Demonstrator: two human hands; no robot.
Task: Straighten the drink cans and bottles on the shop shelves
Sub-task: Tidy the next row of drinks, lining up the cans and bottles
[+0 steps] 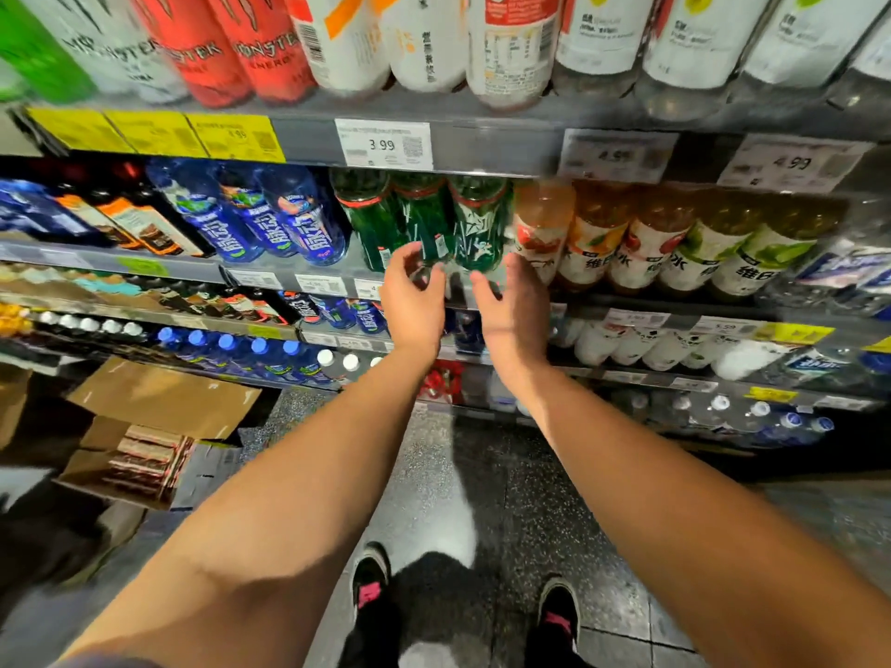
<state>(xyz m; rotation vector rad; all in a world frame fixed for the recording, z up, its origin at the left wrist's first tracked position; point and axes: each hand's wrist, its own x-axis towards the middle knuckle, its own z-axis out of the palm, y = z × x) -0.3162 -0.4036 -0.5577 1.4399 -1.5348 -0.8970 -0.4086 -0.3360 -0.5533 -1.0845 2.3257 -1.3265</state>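
Observation:
Three dark green bottles (424, 219) stand in a row on the second shelf (308, 277), between blue bottles (289, 219) on the left and orange and pale fruit-drink bottles (598, 233) on the right. My left hand (414, 301) reaches up to the base of the middle green bottle, fingers curled around its bottom; the picture is blurred, so the grip is unclear. My right hand (511, 311) is just below the right green bottle (482, 224), fingers spread, touching or nearly touching its base.
The top shelf carries Monster cans (231, 45) and white-labelled bottles (419, 41). Lower shelves hold blue-capped and white bottles. Open cardboard boxes (159, 417) sit on the floor at the left. My feet stand on speckled floor before the shelving.

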